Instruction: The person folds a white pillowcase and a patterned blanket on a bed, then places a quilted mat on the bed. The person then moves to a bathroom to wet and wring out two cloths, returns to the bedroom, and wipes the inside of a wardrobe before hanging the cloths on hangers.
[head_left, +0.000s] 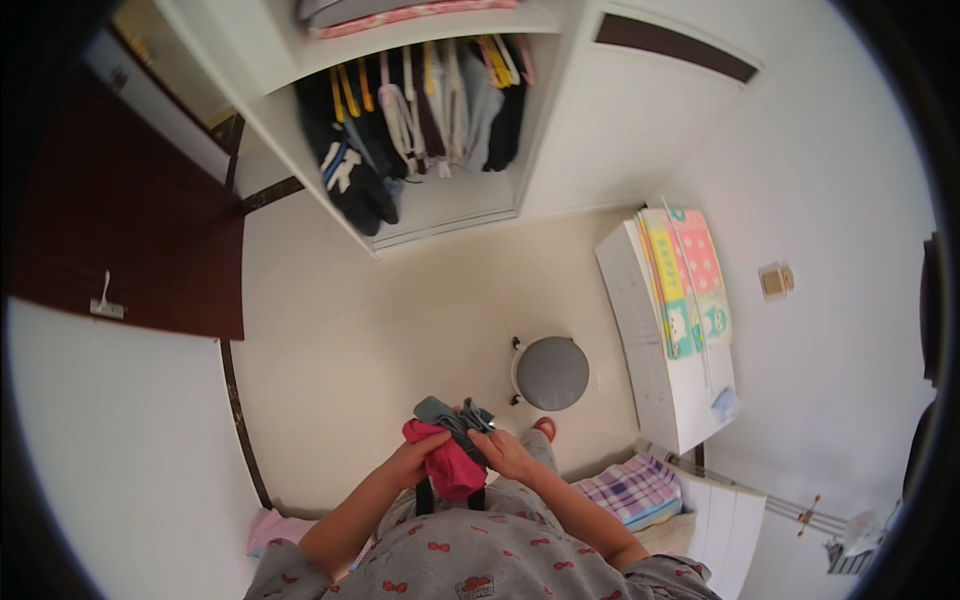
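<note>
In front of my waist I hold two bunched pieces of cloth in both hands. My left hand (412, 459) grips a bright pink cloth (456, 471), its thumb on top. My right hand (504, 454) is closed on a grey-green cloth (444, 412), which lies against the pink one and partly over it. Both pieces are crumpled, so what garments they are cannot be told. Black straps (424, 496) hang at my waist below the pink cloth.
Ahead stands an open wardrobe (450, 196) with clothes (420, 112) on hangers. A grey round stool (553, 373) on casters is at right front. Beyond it, a white cabinet (701, 390) bears a folded patterned mat (686, 281). A dark red door (135, 202) is at left; folded plaid bedding (630, 487) lies at right.
</note>
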